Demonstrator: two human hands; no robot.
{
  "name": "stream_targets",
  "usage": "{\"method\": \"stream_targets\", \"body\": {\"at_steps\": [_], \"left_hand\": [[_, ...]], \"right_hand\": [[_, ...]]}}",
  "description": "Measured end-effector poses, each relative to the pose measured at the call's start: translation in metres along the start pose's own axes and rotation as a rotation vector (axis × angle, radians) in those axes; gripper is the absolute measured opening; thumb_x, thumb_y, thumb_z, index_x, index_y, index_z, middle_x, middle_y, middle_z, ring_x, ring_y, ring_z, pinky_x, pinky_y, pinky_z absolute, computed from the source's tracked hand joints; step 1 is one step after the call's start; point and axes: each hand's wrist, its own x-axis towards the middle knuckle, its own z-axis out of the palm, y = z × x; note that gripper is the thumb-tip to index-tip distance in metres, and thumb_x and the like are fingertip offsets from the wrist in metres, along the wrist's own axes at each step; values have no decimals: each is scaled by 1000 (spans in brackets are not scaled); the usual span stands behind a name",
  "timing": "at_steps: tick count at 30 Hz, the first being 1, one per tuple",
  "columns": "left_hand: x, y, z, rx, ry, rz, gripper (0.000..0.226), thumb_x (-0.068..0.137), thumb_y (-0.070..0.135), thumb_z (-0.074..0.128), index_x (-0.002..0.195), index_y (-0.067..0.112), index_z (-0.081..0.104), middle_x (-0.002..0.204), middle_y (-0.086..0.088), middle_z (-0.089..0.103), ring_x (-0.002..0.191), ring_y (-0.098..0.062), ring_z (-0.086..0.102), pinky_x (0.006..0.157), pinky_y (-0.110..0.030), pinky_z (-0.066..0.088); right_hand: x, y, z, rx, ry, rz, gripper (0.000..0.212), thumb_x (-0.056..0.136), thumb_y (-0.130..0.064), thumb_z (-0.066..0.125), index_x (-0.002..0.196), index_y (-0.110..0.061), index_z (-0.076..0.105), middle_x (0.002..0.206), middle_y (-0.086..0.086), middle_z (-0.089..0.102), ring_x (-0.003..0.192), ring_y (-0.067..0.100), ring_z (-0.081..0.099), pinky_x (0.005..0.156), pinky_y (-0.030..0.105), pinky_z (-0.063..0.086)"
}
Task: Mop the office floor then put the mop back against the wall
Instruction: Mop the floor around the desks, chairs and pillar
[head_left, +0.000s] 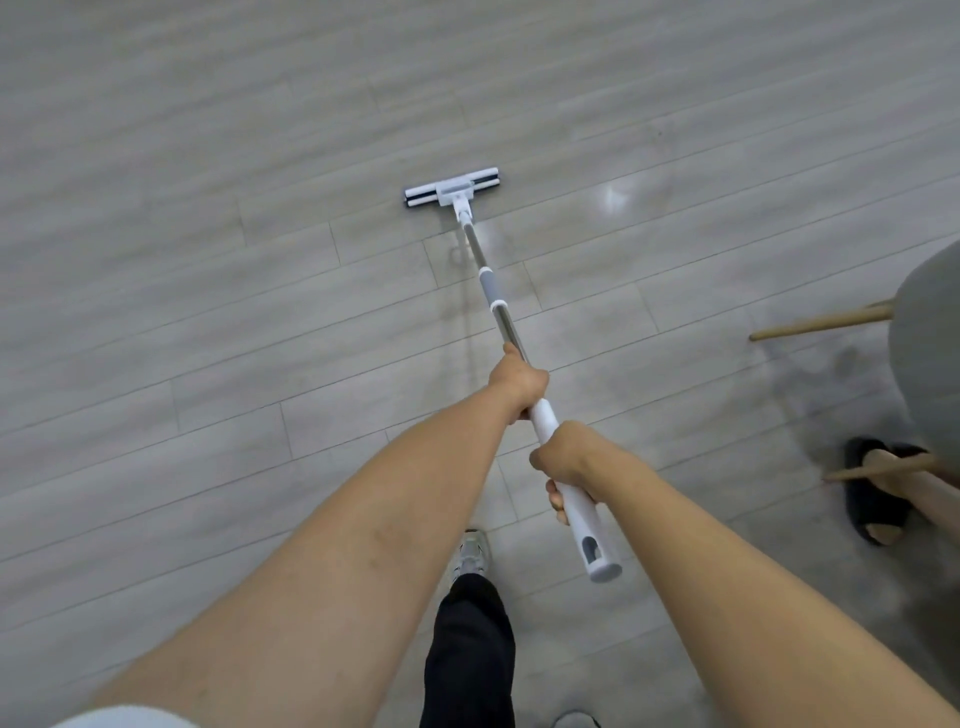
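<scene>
Grey plank floor (208, 291): flat mop (491, 285) slants forward, mop head (451, 193) resting on the boards. Left hand (519, 387) grip wrapped tight round the metal shaft. Right hand (563, 462) grip wrapped round the white handle below it. Grey chair (930, 343) at right.

Arms outstretched, left hand (519, 387) and right hand (565, 460) gripping mop (492, 287).

We look down on an indoor room with a pale grey plank floor (208, 270). A grey padded chair (930, 343) on wooden legs (821, 323) and a black slipper (867, 506) are at right.
</scene>
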Motion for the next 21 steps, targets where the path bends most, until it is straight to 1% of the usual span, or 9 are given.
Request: {"method": "stream_targets", "body": {"at_steps": [3, 5, 9, 11, 14, 15, 17, 18, 21], "left_hand": [[-3, -5, 4, 24, 1, -11, 86, 95, 13, 52, 161, 34, 1, 125, -6, 55, 98, -29, 63, 54, -32, 54], [-11, -17, 13, 30, 7, -16, 87, 95, 14, 51, 160, 36, -1, 125, -6, 56, 94, -28, 62, 51, -30, 51], [-46, -50, 35, 26, -5, -26, 86, 95, 13, 51, 160, 37, 0, 124, -7, 56, 97, -28, 61, 51, -29, 49], [-72, -73, 53, 31, -8, -32, 81, 95, 12, 51, 160, 32, 7, 120, -8, 55, 95, -27, 61, 51, -30, 50], [-123, -119, 89, 43, -16, -44, 71, 95, 12, 53, 155, 25, 18, 117, -10, 56, 95, -28, 61, 53, -31, 52], [-143, -136, 104, 37, -20, -41, 69, 94, 12, 52, 154, 25, 20, 119, -10, 56, 96, -29, 61, 53, -32, 53], [-186, -173, 135, 17, -28, -29, 66, 94, 12, 51, 152, 24, 23, 120, -11, 56, 95, -29, 61, 50, -30, 50], [-209, -193, 152, -1, -28, -27, 64, 94, 11, 51, 151, 24, 25, 120, -11, 56, 95, -28, 60, 49, -29, 48], [-273, -255, 204, -50, -32, -37, 67, 94, 11, 51, 152, 29, 23, 124, -11, 56, 99, -28, 61, 49, -29, 49]], "right_hand": [[5, 8, 7, 8, 5, 10, 15, 96, -10, 46, 110, -6, 49, 52, 9, 55, 39, 23, 50, 46, 32, 52], [4, 25, 12, 4, 4, -3, 21, 95, -10, 46, 115, -7, 50, 50, 9, 55, 38, 23, 50, 46, 31, 53], [-12, 74, 26, -25, -16, -16, 14, 96, -13, 46, 109, -7, 48, 50, 8, 55, 41, 24, 53, 55, 35, 56], [-28, 108, 33, -49, -38, -19, 11, 98, -15, 46, 107, -8, 45, 52, 7, 56, 43, 23, 54, 58, 36, 57], [-59, 177, 45, -67, -47, -17, 11, 99, -16, 47, 106, -9, 43, 54, 7, 57, 47, 22, 56, 62, 37, 59], [-68, 205, 50, -70, -49, -28, 13, 98, -16, 48, 108, -10, 43, 54, 7, 58, 48, 23, 57, 61, 37, 59], [-89, 265, 58, -80, -52, -50, 21, 96, -16, 49, 115, -10, 45, 55, 7, 59, 48, 25, 57, 59, 37, 59], [-98, 296, 63, -84, -57, -48, 25, 94, -16, 51, 118, -10, 46, 55, 8, 59, 49, 26, 57, 60, 39, 59], [-133, 389, 79, -111, -70, 2, 25, 94, -17, 54, 117, -9, 46, 56, 10, 60, 51, 27, 58, 66, 43, 61]]}}
